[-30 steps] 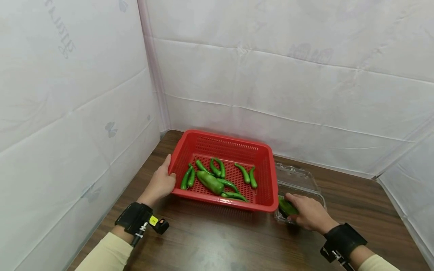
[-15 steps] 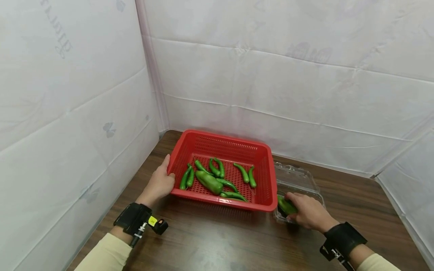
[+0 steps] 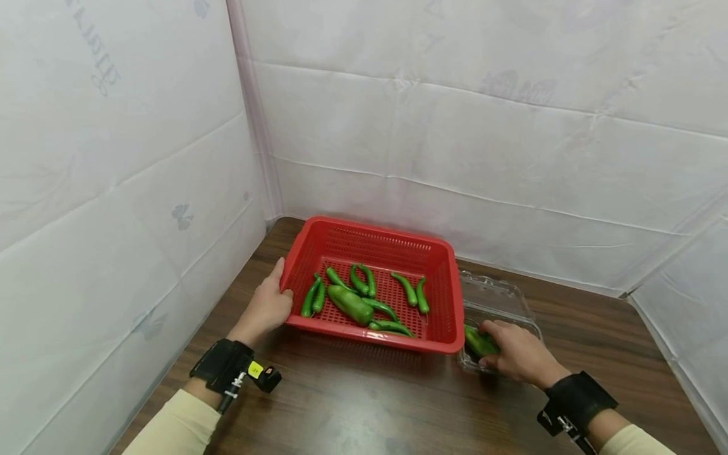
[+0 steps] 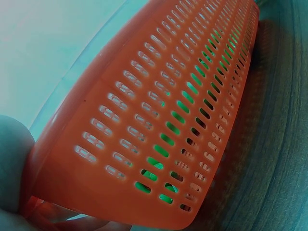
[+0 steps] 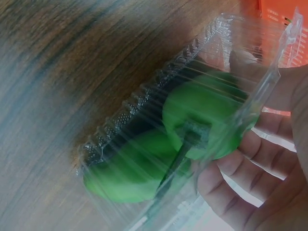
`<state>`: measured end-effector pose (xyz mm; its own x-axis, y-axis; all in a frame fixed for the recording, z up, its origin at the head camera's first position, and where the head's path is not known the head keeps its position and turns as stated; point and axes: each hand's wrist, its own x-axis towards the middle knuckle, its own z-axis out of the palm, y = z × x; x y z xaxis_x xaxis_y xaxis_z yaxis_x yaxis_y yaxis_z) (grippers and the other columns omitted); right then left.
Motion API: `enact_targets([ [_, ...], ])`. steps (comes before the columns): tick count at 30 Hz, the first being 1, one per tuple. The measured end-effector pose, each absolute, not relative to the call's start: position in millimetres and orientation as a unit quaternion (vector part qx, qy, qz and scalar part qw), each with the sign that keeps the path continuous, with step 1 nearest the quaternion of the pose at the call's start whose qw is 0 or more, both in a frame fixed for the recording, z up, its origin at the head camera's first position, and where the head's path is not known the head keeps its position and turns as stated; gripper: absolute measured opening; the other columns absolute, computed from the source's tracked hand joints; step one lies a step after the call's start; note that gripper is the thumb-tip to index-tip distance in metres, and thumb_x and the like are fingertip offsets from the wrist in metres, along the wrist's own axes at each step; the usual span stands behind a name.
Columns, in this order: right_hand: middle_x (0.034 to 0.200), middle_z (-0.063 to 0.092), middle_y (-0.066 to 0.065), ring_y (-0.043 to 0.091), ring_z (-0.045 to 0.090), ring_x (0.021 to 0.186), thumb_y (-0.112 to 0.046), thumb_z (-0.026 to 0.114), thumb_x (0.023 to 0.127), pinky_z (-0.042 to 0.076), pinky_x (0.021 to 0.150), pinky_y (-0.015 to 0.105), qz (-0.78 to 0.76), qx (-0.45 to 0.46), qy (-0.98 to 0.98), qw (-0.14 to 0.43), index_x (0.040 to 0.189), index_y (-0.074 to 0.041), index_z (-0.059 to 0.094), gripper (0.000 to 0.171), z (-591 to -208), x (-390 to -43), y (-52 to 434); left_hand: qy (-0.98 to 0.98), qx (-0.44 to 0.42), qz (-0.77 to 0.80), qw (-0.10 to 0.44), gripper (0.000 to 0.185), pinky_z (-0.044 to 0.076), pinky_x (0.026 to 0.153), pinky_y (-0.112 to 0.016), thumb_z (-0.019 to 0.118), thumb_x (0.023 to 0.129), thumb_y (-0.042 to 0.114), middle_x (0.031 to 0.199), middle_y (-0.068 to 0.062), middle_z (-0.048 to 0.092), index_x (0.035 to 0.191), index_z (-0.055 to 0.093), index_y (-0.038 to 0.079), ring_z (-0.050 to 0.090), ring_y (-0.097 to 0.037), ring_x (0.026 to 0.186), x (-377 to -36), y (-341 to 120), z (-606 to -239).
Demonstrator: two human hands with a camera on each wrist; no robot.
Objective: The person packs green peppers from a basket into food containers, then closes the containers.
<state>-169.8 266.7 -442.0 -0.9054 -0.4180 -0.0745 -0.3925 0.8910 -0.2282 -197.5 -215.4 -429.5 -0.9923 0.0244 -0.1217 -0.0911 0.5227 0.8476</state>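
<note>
My left hand grips the left end of a red plastic basket; in the left wrist view its fingers are partly hidden by the basket's slotted wall. Inside the basket lie one large green pepper and several slim green chili peppers. My right hand reaches into a clear plastic clamshell box right of the basket and grips a large green pepper there. Beside it in the box is another green pepper, seen through the clear wall.
All of this stands on a dark wood-grain table. White sheet walls rise behind the table and at both sides. The box's lid lies folded back toward the rear wall.
</note>
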Motion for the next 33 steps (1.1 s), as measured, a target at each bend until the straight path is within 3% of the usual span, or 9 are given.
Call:
enact_targets([
  [15,0.077,0.052,-0.007,0.006,0.042,0.065,-0.031,0.087,0.083,0.033,0.058,0.023,-0.107,-0.192,0.973,0.068,0.108,-0.017,0.065,0.036,-437.2,-171.7,266.2,0.868,-0.025,0.491,0.063,0.075,0.035,0.119,-0.064,0.038,0.104,0.004,0.17,-0.027,0.023,0.167,-0.002,0.004,0.036,-0.046,0.151,-198.2,-215.2,-429.7],
  [25,0.08,0.059,-0.006,0.006,0.047,0.065,-0.033,0.086,0.085,0.039,0.058,0.025,-0.109,-0.195,0.972,0.067,0.117,-0.013,0.068,0.042,-427.7,-173.7,265.6,0.872,-0.022,0.486,0.057,0.074,0.034,0.12,-0.064,0.038,0.104,0.004,0.17,-0.028,0.024,0.167,-0.002,0.003,0.037,-0.047,0.151,-197.7,-215.8,-430.2],
  [33,0.088,0.065,-0.002,0.007,0.054,0.072,-0.036,0.084,0.086,0.045,0.061,0.028,-0.116,-0.193,0.972,0.064,0.115,-0.013,0.07,0.039,-419.3,-179.0,262.9,0.869,-0.027,0.49,0.06,0.075,0.034,0.12,-0.064,0.039,0.104,0.005,0.17,-0.027,0.024,0.167,-0.002,0.005,0.037,-0.046,0.151,-197.9,-215.0,-429.6],
])
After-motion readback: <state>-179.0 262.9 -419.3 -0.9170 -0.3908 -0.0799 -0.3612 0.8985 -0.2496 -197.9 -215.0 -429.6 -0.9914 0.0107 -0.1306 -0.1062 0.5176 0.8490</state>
